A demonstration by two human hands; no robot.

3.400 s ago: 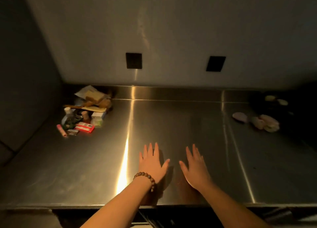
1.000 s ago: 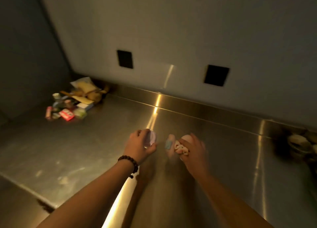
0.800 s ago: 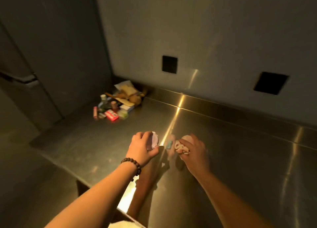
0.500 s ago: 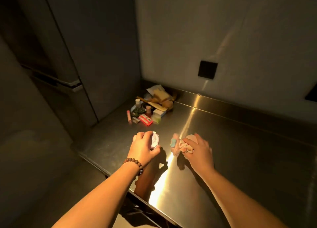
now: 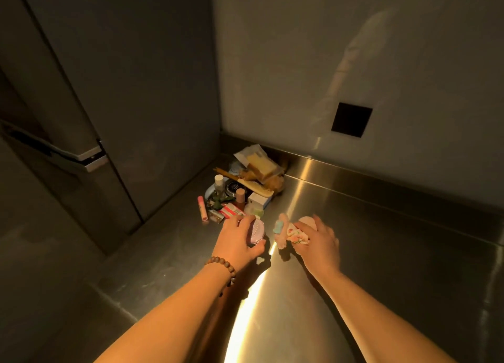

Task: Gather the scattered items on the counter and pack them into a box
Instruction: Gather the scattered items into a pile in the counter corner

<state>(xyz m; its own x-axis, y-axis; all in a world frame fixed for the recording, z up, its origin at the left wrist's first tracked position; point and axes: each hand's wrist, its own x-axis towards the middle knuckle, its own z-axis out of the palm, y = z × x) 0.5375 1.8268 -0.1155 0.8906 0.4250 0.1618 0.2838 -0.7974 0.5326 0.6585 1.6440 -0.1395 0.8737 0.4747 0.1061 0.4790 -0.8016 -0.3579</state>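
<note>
Both hands are loaded and held over the steel counter (image 5: 381, 253), so the step in hand looks like carrying these pieces over to the pile of small items (image 5: 240, 190) in the corner ahead. No box shows in this view, so where the packing will happen I cannot tell. To do this well, the bigger bundle should go down first: the right hand (image 5: 317, 244) has its fingers curled round a soft patterned cloth piece (image 5: 298, 235), a pale round pad (image 5: 306, 221) sits under its fingertips, and a pink stick with a blue band (image 5: 279, 230) juts out on its thumb side. That stick seems loosely held and could slip, so a low release just beyond the knuckles would be safest. The left hand (image 5: 237, 240) grips a small lilac dotted case (image 5: 257, 230) between thumb and fingers; it can be set down just ahead of its fingertips, where a red packet (image 5: 230, 211) and a pink tube (image 5: 202, 208) already lie

Past both hands the counter meets a raised steel lip and a pale wall with a dark square plate (image 5: 351, 119). Off the left hand's outer side stands a tall dark cabinet with a bar handle (image 5: 87, 159). A bright streak of reflected light runs between the forearms. A beaded bracelet (image 5: 223, 265) circles the left wrist
</note>
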